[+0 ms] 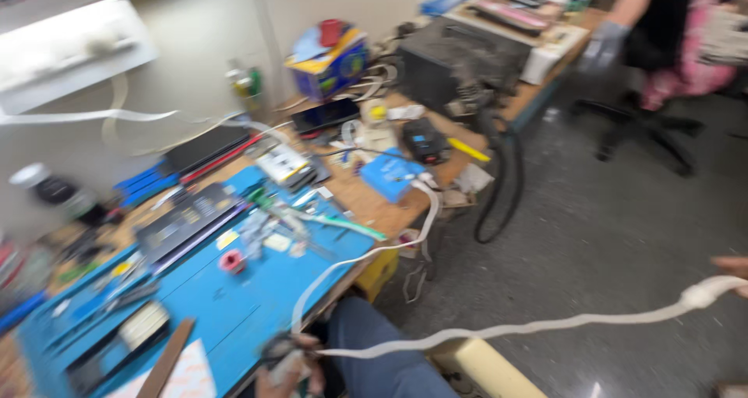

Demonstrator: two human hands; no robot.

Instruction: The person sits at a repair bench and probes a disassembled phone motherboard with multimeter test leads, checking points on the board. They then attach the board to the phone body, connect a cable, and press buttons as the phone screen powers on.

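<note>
A long white cable (499,329) stretches across the lower part of the blurred head view. My left hand (300,367) sits at the bottom edge, in front of the blue mat (234,304), closed around the cable and a small dark object. From there the cable runs right to a thick white end (701,294). Only the fingertips of my right hand (732,266) show at the right edge, closed on that end. A second stretch of cable (351,262) loops up from my left hand towards a blue box (389,174) on the bench.
The wooden bench (366,203) is crowded with tools, a dark phone (323,115), a black laptop-like slab (187,220), a pink tape roll (231,262) and a black machine (460,59). Another person (678,32) sits on an office chair at top right. A black hose (499,188) hangs off the bench edge.
</note>
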